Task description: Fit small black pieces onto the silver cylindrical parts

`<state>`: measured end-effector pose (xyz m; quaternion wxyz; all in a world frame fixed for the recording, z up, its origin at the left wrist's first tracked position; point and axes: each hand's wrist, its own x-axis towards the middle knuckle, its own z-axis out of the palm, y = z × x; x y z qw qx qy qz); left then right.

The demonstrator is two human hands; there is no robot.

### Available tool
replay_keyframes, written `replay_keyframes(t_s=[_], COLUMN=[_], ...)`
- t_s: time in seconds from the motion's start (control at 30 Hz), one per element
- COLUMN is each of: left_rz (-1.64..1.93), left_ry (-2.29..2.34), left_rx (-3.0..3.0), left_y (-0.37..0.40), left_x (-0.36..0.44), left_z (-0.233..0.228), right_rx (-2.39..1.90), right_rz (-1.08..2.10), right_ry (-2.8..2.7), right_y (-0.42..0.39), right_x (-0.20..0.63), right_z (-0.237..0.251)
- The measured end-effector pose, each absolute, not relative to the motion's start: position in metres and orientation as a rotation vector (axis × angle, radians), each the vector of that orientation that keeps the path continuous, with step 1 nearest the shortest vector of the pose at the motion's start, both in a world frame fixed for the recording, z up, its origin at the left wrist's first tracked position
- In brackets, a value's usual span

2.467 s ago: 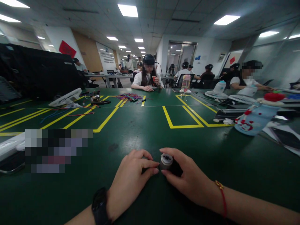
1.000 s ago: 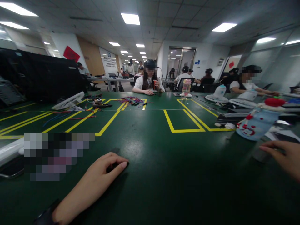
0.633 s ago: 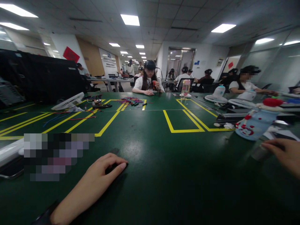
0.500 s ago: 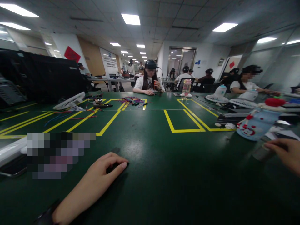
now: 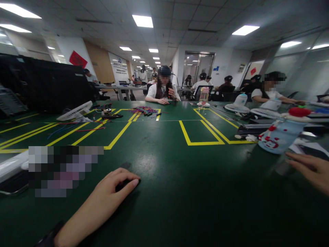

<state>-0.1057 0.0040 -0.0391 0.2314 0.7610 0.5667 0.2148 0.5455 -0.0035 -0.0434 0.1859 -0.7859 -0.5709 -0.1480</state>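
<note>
The left hand (image 5: 113, 187) is just parked on the table (image 5: 185, 195), loosely curled, grip hidden. Whether that blurry grey cylinder (image 5: 282, 167) is held by the right hand (image 5: 312, 171) can't be told.

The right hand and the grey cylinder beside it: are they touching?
Cannot tell: in the head view, the right hand overlaps the grey cylinder, and blur hides any contact or gap.
</note>
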Motion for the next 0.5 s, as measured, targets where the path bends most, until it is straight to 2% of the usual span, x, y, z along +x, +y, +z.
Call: replay_keyframes(t_s=[0.07, 0.13, 0.23, 0.33, 0.43, 0.5], left_rz=[0.583, 0.573, 0.555, 0.529, 0.53, 0.578], left_ry=[1.555, 1.562, 1.596, 1.627, 1.622, 1.593], left_rx=[2.097, 2.095, 2.091, 2.091, 2.12, 2.161], left_y=[0.004, 0.004, 0.005, 0.006, 0.004, 0.001], left_x=[-0.105, -0.103, -0.1, -0.097, -0.095, -0.091], left_z=[-0.038, -0.038, -0.036, -0.032, -0.027, -0.023], right_rx=[-2.365, -2.358, -1.976, -1.539, -1.292, -1.191], right_rz=[-0.234, -0.27, -0.353, -0.042, 0.324, 0.431], right_ry=[-1.569, -1.584, -1.853, -2.178, -2.337, -2.346], right_y=[-0.011, -0.017, -0.021, -0.022, -0.022, -0.022], right_x=[0.518, 0.477, 0.394, 0.302, 0.226, 0.197], right_z=[-0.037, -0.029, -0.019, -0.015, -0.015, -0.02])
